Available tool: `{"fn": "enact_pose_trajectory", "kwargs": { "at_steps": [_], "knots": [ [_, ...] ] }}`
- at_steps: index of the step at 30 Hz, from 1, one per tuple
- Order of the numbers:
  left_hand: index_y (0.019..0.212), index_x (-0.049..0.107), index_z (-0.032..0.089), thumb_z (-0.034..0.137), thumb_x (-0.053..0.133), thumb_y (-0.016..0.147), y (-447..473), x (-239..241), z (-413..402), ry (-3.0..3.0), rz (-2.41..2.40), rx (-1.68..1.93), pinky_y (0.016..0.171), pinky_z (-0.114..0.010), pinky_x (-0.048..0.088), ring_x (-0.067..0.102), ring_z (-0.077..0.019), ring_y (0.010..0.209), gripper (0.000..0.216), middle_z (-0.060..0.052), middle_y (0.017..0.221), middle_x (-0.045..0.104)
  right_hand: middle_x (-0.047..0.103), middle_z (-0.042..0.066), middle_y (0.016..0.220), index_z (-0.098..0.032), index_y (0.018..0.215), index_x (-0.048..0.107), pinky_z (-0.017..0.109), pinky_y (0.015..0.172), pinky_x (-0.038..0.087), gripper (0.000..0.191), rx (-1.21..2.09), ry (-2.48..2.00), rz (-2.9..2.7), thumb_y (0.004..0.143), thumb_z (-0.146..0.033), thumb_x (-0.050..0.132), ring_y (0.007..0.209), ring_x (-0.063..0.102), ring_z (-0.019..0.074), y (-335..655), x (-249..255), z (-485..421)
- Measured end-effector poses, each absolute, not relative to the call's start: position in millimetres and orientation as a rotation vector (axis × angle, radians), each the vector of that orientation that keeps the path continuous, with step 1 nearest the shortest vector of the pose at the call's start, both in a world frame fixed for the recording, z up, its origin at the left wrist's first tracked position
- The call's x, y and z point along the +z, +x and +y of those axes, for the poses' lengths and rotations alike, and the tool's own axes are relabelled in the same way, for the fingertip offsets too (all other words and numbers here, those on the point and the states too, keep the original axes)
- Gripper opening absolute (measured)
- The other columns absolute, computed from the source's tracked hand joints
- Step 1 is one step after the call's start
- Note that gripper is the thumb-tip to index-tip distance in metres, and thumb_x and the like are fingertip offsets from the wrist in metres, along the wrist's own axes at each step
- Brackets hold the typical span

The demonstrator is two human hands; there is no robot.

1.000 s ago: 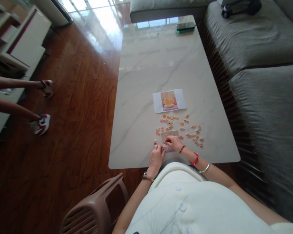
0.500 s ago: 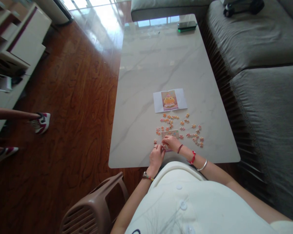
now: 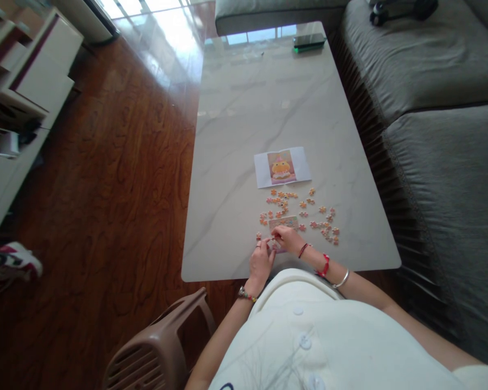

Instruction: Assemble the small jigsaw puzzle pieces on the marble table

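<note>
A small jigsaw puzzle board [image 3: 283, 221] lies near the table's front edge, its lower part partly covered by my hands. At its lower left is my left hand [image 3: 261, 260], thumb and forefinger apart, their tips touching the puzzle area. My right hand [image 3: 288, 239] reaches over the board from the right, fingers pinched on what looks like a puzzle piece; the fingers mostly hide it. One loose puzzle piece [image 3: 258, 236] lies just beyond my left hand. More orange and pink puzzle pieces [image 3: 282, 205] are scattered behind the board and to its right.
A paper with a printed cartoon picture [image 3: 281, 167] lies beyond the pieces on the marble-look table [image 3: 223, 216]. A dark phone-like object [image 3: 309, 41] is at the far end. A brown plastic stool [image 3: 158, 341] stands front left, a grey sofa [image 3: 447, 162] right. Another person's shoe [image 3: 14, 265] shows left.
My right hand has shifted slightly right, and a small gap has opened between the fingertips of my two hands. The other person's feet have moved toward the left edge of view.
</note>
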State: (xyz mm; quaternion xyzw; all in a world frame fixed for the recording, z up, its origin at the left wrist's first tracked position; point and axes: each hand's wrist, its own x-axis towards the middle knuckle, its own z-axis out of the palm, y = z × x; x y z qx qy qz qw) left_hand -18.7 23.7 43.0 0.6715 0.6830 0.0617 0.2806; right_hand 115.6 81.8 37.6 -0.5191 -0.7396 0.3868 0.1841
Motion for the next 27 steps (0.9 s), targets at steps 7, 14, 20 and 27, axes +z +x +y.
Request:
{"fn": "enact_pose_trajectory", "kwargs": {
  "at_steps": [7,14,20,27],
  "knots": [
    [0.101,0.047,0.021,0.029,0.041,0.08,-17.5,47.6,26.9,1.812,1.824,0.05,0.063,-0.023,0.04,0.054,-0.013,0.077,0.023,-0.005,0.097,0.051,0.062,0.002,0.069,-0.017,0.069,0.059,0.025,0.062,0.044,0.005,1.123,-1.776,-1.723,0.067,-0.019,0.055,0.063,0.056,0.0122,200.7,45.0,72.6],
    [0.094,0.049,0.021,0.029,0.04,0.08,-16.1,45.7,28.0,1.86,1.817,0.012,0.061,-0.022,0.038,0.053,-0.0128,0.076,0.018,-0.004,0.097,0.051,0.061,0.001,0.07,-0.017,0.082,0.055,0.027,0.06,0.048,0.017,1.28,-1.769,-1.43,0.067,-0.024,0.056,0.064,0.059,0.0126,223.0,41.0,61.6],
    [0.094,0.049,0.021,0.028,0.04,0.081,-18.0,46.6,26.3,1.856,1.816,-0.005,0.062,-0.022,0.039,0.053,-0.0126,0.075,0.018,-0.004,0.095,0.051,0.061,0.002,0.075,-0.016,0.095,0.053,0.027,0.059,0.051,0.034,1.475,-1.646,-1.228,0.062,-0.019,0.059,0.063,0.06,0.0124,211.0,39.3,61.9],
    [0.113,0.042,0.023,0.029,0.044,0.079,-9.3,51.2,32.2,2.086,1.662,0.063,0.079,-0.027,0.041,0.047,-0.0174,0.099,0.035,-0.007,0.11,0.047,0.065,0.005,0.074,-0.015,0.074,0.063,0.026,0.061,0.049,0.013,1.349,-1.746,-1.303,0.064,-0.019,0.055,0.064,0.06,0.0131,203.7,38.4,58.6]
  ]
}}
